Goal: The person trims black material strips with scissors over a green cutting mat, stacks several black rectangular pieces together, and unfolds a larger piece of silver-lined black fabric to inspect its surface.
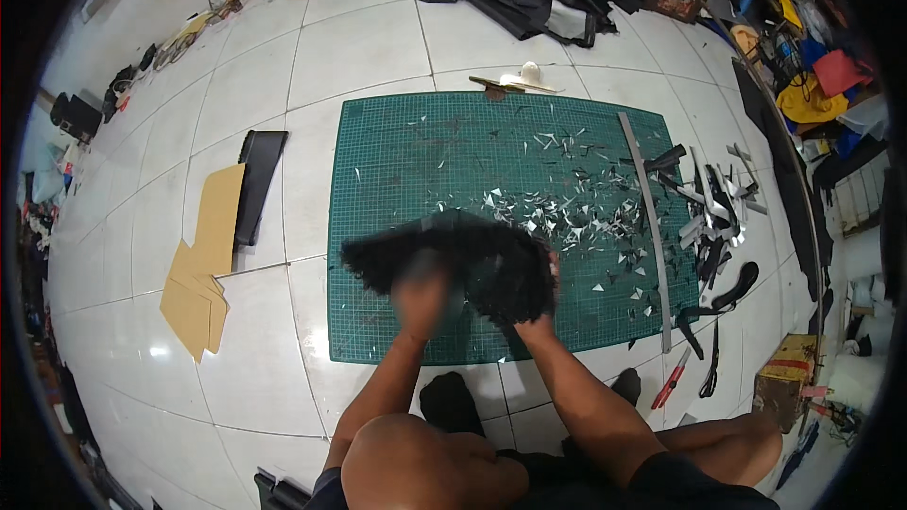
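A dark, floppy piece of black sheet material [463, 250] with jagged, fringe-like edges hangs in a bent arch above the green cutting mat [378, 170]. My right hand [540, 323] grips its right end, mostly covered by the material, with some fingers showing along the far side. At the near edge of its left part is my left hand [422, 300], smeared by motion, so its fingers cannot be made out. Small black and silvery triangular scraps [576, 212] lie scattered on the right half of the mat.
A long metal ruler [650, 227] lies along the mat's right side. Beyond it are strip offcuts [713, 208], black-handled scissors [737, 288] and a red cutter knife [670, 382]. Tan cardboard pieces [215, 222] and a folded black piece [260, 179] rest on the tiles at left.
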Demonstrator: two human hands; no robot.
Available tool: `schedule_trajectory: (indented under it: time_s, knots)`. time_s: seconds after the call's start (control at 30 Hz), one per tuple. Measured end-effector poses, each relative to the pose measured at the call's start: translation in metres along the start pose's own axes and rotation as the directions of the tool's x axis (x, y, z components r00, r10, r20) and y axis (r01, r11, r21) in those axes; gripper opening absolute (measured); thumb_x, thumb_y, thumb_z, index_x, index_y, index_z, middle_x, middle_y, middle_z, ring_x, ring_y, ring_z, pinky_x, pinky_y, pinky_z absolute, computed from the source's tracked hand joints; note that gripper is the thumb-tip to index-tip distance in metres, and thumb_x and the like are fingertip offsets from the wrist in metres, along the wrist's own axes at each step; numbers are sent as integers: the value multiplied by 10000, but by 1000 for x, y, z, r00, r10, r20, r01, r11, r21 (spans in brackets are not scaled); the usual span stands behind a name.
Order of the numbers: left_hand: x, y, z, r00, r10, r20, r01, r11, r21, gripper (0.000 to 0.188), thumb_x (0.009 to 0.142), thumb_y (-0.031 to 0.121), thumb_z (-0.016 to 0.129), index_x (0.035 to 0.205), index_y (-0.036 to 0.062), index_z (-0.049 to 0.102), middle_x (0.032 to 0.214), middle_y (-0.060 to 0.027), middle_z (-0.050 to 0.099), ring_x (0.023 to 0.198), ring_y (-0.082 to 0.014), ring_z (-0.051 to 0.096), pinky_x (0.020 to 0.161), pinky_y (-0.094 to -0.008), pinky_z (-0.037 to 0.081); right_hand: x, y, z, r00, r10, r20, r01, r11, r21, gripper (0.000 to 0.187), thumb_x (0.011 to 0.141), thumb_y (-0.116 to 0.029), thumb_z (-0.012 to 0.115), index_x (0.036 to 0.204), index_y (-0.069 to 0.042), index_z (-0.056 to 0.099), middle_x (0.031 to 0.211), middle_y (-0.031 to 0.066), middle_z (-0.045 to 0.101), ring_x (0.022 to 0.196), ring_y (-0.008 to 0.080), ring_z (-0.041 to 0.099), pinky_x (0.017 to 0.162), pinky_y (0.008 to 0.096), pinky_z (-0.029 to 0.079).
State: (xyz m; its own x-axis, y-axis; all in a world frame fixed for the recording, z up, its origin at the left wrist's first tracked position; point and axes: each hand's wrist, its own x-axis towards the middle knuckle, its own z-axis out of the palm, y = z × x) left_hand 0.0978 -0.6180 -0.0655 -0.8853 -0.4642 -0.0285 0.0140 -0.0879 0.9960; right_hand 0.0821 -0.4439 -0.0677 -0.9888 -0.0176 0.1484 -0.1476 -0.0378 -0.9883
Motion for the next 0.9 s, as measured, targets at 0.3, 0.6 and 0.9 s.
schedule_trajectory:
  time_s: [0.3,0.6,0.9]
  knots:
    - [-3,-120,-58,889,240,390,-454,343,823,481,864,380,548,1264,115,523,1242,-142,535,1169,-347,480,1007,-501,341,-29,105,-43,897,-99,430,403,582,-706,538,848,-238,623,1315,-46,438,1357,112,429,1236,217,414,1036,322,331]
    - [19,-105,-62,879,233,415,-459,181,870,530,858,382,536,1271,53,497,1295,-170,489,1213,-355,427,1061,-476,280,-6,67,-25,993,-28,117,75,904,-420,537,858,-237,611,1324,-42,429,1368,111,417,1246,216,394,1032,316,330]
    - [155,121,34,691,-335,640,-551,328,767,343,672,179,641,952,-18,663,920,-243,645,885,-377,633,788,-433,510,5,15,14,624,767,-145,-645,611,459,480,884,-250,581,1265,23,476,1267,121,503,1136,242,483,959,342,381]
